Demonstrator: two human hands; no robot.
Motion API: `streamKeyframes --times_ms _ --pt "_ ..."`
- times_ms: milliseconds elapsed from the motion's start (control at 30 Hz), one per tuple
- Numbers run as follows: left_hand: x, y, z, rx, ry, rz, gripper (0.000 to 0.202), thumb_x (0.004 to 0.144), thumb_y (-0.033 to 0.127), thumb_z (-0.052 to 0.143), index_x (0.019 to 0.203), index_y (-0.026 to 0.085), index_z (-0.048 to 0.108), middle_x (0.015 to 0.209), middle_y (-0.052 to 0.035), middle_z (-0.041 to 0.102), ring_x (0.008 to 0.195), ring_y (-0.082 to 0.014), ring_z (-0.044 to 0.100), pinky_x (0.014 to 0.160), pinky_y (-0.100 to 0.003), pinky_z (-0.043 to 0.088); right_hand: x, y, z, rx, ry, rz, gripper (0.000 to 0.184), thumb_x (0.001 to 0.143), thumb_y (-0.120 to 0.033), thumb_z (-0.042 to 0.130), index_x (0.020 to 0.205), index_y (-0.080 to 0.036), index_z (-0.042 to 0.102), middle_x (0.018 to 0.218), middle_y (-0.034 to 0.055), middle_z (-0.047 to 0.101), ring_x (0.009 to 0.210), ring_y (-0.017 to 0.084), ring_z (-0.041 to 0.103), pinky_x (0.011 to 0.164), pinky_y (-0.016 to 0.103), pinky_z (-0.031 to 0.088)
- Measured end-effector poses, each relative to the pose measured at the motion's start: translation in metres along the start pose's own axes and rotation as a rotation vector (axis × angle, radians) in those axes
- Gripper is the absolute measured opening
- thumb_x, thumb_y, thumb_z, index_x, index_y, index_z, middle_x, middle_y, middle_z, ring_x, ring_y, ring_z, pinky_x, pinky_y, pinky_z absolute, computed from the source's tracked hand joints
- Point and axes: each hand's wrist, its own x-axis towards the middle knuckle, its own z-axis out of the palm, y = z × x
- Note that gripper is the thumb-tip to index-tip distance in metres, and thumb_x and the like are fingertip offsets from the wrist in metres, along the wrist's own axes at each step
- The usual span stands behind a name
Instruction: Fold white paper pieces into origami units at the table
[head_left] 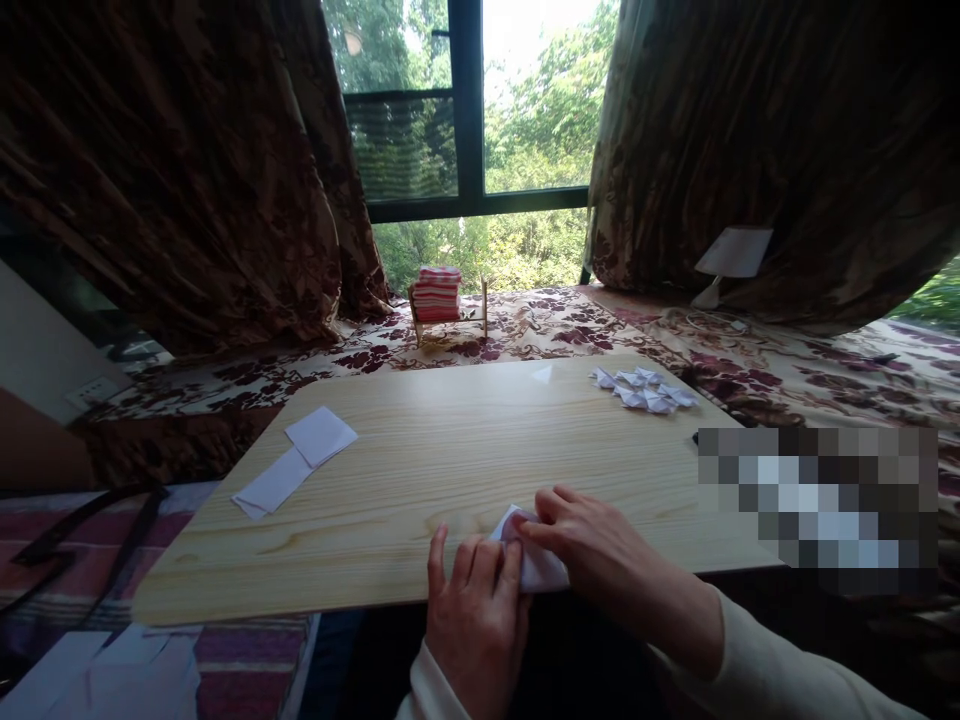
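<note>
A small white folded paper (538, 570) lies at the near edge of a light wooden board (420, 470). My left hand (474, 610) rests on its left side, fingers curled and pressing it down. From the right, my right hand (600, 560) pinches the paper's top with its fingertips. Both hands touch the same piece.
Two white paper slips (294, 462) lie on the board's left part. A heap of folded white paper pieces (643, 390) sits at its far right, a lone one (543, 374) nearby. A small wooden rack holding striped cloth (444, 300) stands by the window. Loose papers (105, 675) lie lower left.
</note>
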Motion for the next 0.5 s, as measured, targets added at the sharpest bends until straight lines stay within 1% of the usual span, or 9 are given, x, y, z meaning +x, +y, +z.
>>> streamKeyframes --times_ms 100,200,300,367,433,500 --pt "-0.002 -0.003 0.001 -0.010 0.016 0.001 0.028 0.091 0.024 0.040 0.106 0.017 0.063 0.095 -0.0071 0.065 0.092 -0.0231 0.055 0.104 -0.052 0.022 -0.006 -0.008 0.004 -0.076 -0.003 0.061 0.027 0.088 -0.019 0.055 0.112 -0.027 0.061 0.087 0.0044 0.062 0.080 0.021 0.053 0.064 0.031 0.035" --pt "-0.004 -0.001 0.006 -0.007 0.041 -0.016 0.029 0.091 0.023 0.039 0.103 0.017 0.064 0.089 -0.0060 0.065 0.090 -0.0228 0.056 0.103 -0.050 0.024 -0.014 -0.018 0.007 -0.134 -0.022 0.136 0.033 0.082 -0.011 0.059 0.112 -0.025 0.062 0.088 0.0054 0.064 0.079 0.023 0.056 0.065 0.033 0.036" --pt "-0.004 0.002 0.005 -0.013 0.056 -0.028 0.028 0.091 0.021 0.040 0.101 0.015 0.064 0.087 -0.0061 0.064 0.090 -0.0227 0.056 0.102 -0.049 0.024 -0.018 -0.025 0.008 -0.125 -0.018 0.167 0.036 0.081 -0.009 0.058 0.112 -0.025 0.062 0.087 0.0043 0.065 0.079 0.023 0.057 0.065 0.033 0.036" --pt "-0.003 0.001 -0.001 -0.044 0.025 -0.028 0.027 0.090 0.021 0.041 0.102 0.015 0.064 0.089 -0.0067 0.064 0.091 -0.0230 0.056 0.103 -0.050 0.024 -0.019 -0.027 0.008 -0.118 -0.014 0.171 0.038 0.081 -0.009 0.059 0.115 -0.024 0.061 0.088 0.0041 0.066 0.080 0.022 0.058 0.065 0.033 0.036" --pt "0.003 -0.002 -0.012 -0.106 -0.014 -0.046 0.026 0.089 0.023 0.042 0.101 0.017 0.064 0.088 -0.0060 0.064 0.090 -0.0229 0.055 0.103 -0.051 0.022 -0.019 -0.027 0.009 -0.120 -0.013 0.162 0.040 0.080 -0.010 0.059 0.117 -0.023 0.060 0.088 0.0045 0.066 0.080 0.023 0.058 0.065 0.033 0.035" --pt "0.012 -0.007 -0.021 -0.166 -0.018 -0.075 0.020 0.086 0.021 0.046 0.093 0.020 0.065 0.080 -0.0030 0.063 0.085 -0.0212 0.056 0.102 -0.050 0.023 -0.019 -0.027 0.009 -0.128 -0.004 0.150 0.039 0.078 -0.010 0.060 0.116 -0.021 0.060 0.088 0.0047 0.066 0.079 0.023 0.058 0.064 0.033 0.035"
